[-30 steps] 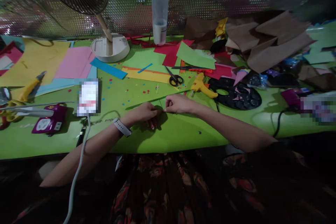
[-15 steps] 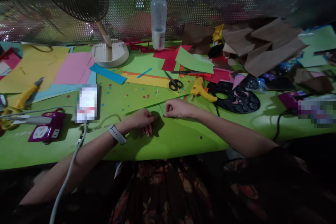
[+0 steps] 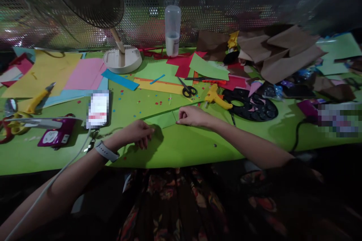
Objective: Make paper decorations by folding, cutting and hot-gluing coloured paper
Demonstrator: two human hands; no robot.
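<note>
A narrow green paper strip (image 3: 161, 119) lies across the green tabletop between my hands, hard to tell from the like-coloured surface. A thin dark line crosses it beside my right fingertips. My right hand (image 3: 192, 116) is closed in a pinch at the strip's lower edge, thumb and forefinger together. Over the strip's left end hovers my left hand (image 3: 137, 133), its fingers loosely bent and apart, casting a shadow below. Nothing shows in it. Just beyond my right hand lie black-handled scissors (image 3: 189, 89) and a yellow glue gun (image 3: 216, 98).
A black palette (image 3: 250, 107) with paper scraps lies right of the glue gun. A fan (image 3: 131, 64), a clear bottle (image 3: 172, 37) and coloured paper (image 3: 85, 73) stand or lie behind. A phone (image 3: 98, 109) with a cable and a purple power strip (image 3: 55, 135) are at left.
My left hand has moved left, away from my right hand, uncovering more of the green strip. My right hand stays nearly in place. The view has shifted slightly.
</note>
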